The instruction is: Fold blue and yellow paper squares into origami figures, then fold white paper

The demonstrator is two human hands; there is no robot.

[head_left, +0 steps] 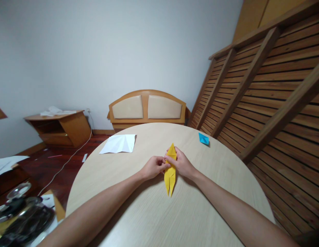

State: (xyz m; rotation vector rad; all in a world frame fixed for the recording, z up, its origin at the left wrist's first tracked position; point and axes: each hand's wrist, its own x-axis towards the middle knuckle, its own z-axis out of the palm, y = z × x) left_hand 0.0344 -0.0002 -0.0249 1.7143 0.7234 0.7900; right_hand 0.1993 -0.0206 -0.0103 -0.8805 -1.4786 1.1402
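My left hand [154, 167] and right hand [180, 163] both pinch the folded yellow paper [170, 174] at its middle. It lies flat on the round table [200, 206].

A creased white sheet [118, 143] and a small blue folded paper [203, 138] lie well apart on the round table [154, 219].

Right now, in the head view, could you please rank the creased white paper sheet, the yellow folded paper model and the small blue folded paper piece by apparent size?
1. Creased white paper sheet, largest.
2. Yellow folded paper model, pinched between the left hand and right hand.
3. Small blue folded paper piece, smallest; it lies farther away, which shrinks it somewhat.
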